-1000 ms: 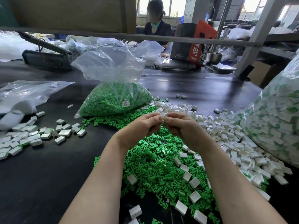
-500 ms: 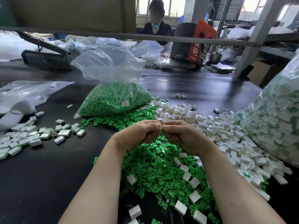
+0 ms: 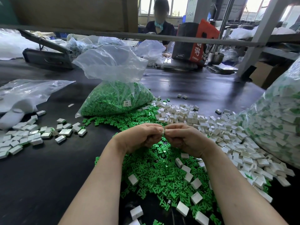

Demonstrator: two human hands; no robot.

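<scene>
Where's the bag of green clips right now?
Head view, left of centre: the bag of green clips sits behind the loose green pile, left of the white housings.

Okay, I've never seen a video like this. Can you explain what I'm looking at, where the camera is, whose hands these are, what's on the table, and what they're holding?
The one view comes from a camera worn on a person's head, looking forward and down, so both arms are the wearer's own. The left hand and right hand meet at the fingertips and pinch a small white piece between them. On the dark table lie a heap of green pieces, loose white cases to the right, a clear bag of green pieces behind, a big bag of white cases at far right, and more cases at left.
</scene>
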